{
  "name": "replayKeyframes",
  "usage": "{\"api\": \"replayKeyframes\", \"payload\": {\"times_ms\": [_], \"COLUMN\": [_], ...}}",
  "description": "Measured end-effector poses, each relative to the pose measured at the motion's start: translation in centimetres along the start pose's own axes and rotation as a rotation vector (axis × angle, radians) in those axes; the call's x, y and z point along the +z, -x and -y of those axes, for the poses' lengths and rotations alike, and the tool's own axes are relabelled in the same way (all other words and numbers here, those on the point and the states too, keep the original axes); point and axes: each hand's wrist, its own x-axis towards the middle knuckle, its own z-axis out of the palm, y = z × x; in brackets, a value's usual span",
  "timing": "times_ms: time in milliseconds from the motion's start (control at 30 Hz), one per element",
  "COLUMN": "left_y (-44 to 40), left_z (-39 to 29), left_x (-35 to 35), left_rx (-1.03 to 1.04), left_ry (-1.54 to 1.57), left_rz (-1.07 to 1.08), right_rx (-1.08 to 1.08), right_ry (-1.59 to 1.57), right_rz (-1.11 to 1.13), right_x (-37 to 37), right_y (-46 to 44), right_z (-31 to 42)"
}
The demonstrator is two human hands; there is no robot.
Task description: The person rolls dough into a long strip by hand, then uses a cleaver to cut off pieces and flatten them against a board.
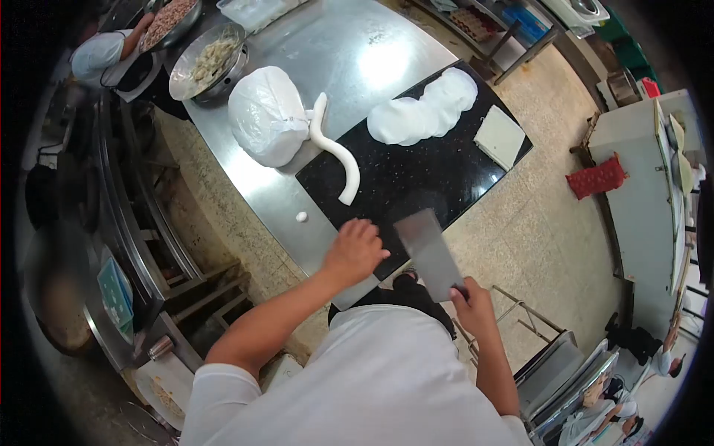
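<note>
My right hand (474,306) is closed around the handle of a cleaver (427,249), whose broad blade points forward over the near edge of a black board (416,175). To the left of the blade, my left hand (355,253) hovers palm down at the board's near left edge, its fingers loosely bent and the thumb apart; I see nothing in it. Ahead lies a curved rope of white dough (338,152). A small dough piece (301,216) rests on the steel table. Overlapping thin, round dough sheets (422,111) lie across the board's far side.
A large plastic-covered white mound (266,115) sits left of the dough rope. A square white stack (500,137) lies at the board's right corner. Beyond the mound stands a metal bowl of pale food (212,63). Another person's arm (134,41) is at upper left beside a pan.
</note>
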Motion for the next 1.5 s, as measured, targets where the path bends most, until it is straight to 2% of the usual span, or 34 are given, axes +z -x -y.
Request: {"api": "replayKeyframes", "payload": {"times_ms": [67, 100, 167, 233, 300, 333, 367, 400, 500, 567, 600, 633, 667, 700, 733, 800, 833, 867, 967, 1033, 1067, 1133, 1200, 1233, 1300, 1333, 1500], "left_y": [-2.1, -3.6, -6.7, -9.3, -10.4, -10.7, -11.2, -11.7, -12.0, -11.3, -10.7, -10.1, -9.9, -8.8, -8.4, -10.6, -10.6, -10.8, -15.7, -17.6, -17.0, -15.3, -10.7, -10.3, -11.3, -11.7, -16.0], "left_z": [-1.5, -2.3, -3.8, -4.6, -5.6, -5.8, -5.9, -5.9, -5.4, -5.4, -5.8, -5.7, -4.8, -4.6, -4.5, -3.8, -3.7, -3.6, -3.2, -3.0, -3.3, -3.7, -4.7, -4.8, -4.9, -4.8, -3.5], "left_x": [3.8, 3.3, 2.1, 1.4, 0.6, 0.8, 0.8, 0.6, 0.6, 0.4, -0.4, -0.8, 0.3, 0.5, 0.4, 0.4, 0.9, 0.5, -2.7, -3.2, -2.4, -0.9, -0.4, 1.2, 2.8, 1.6, -2.1], "left_rx": [0.278, 0.29, 0.297, 0.331, 0.337, 0.346, 0.296, 0.251, 0.216, 0.203, 0.243, 0.281, 0.468, 0.489, 0.517, 0.569, 0.602, 0.608, 0.558, 0.548, 0.55, 0.675, 0.759, 0.784, 0.827, 0.781, 0.672], "left_ry": [-0.276, -0.286, -0.151, -0.157, -0.16, -0.17, -0.162, -0.161, -0.113, -0.055, -0.076, -0.098, -0.113, -0.142, -0.168, -0.162, -0.153, -0.14, -0.219, -0.208, -0.201, -0.208, -0.162, -0.125, -0.053, -0.104, -0.239], "left_rz": [-0.537, -0.524, -0.337, -0.362, -0.344, -0.319, -0.35, -0.391, -0.386, -0.378, -0.399, -0.416, -0.418, -0.267, -0.116, -0.178, -0.237, -0.208, -0.314, -0.419, -0.414, -0.28, 0.012, -0.044, -0.074, -0.108, -0.314], "right_rx": [0.007, 0.015, -0.067, -0.221, -0.268, -0.216, 0.072, 0.321, 0.336, 0.207, 0.198, 0.065, 0.115, -0.094, -0.034, -0.092, -0.041, 0.011, -0.05, 0.115, 0.122, -0.012, -0.049, -0.049, 0.206, 0.233, 0.13], "right_ry": [-0.288, -0.305, -0.525, -0.747, -0.842, -0.721, -0.92, -0.982, -1.013, -0.537, -0.397, -0.348, -0.231, -0.179, -0.209, -0.185, -0.203, -0.229, -0.153, -0.064, -0.065, -0.084, -0.294, -0.29, -0.005, -0.021, 0.093], "right_rz": [-0.21, -0.217, -0.424, -0.597, -0.673, -0.622, -0.449, -0.349, -0.332, -0.27, -0.15, -0.078, 0.155, 0.25, 0.316, 0.232, 0.281, 0.32, 0.28, 0.319, 0.322, 0.193, 0.247, 0.253, 0.113, 0.137, 0.155], "right_x": [-1.7, -3.0, -6.5, -8.5, -8.6, -8.6, -8.8, -8.8, -8.0, -5.8, -5.2, -3.0, -0.8, 1.3, 3.4, 4.4, 3.8, 2.8, -0.7, -2.3, -1.7, 0.3, 4.4, 4.3, 3.6, 3.0, -1.6], "right_y": [0.8, 0.6, -0.3, -5.4, -13.3, -17.3, -19.6, -20.6, -18.9, -14.8, -11.9, -9.7, -8.3, -6.8, -6.2, -7.5, -8.5, -10.2, -14.6, -15.7, -14.3, -10.6, -6.2, -6.6, -5.4, -5.3, -12.3], "right_z": [-2.4, -2.7, -2.4, -0.7, -2.4, -4.2, -3.9, -3.5, -3.5, -4.1, -2.9, -3.5, -4.2, -4.5, -4.0, -4.2, -4.3, -4.0, -3.0, -1.8, -1.9, -2.9, -5.6, -4.8, -1.5, -1.0, 0.0]}}
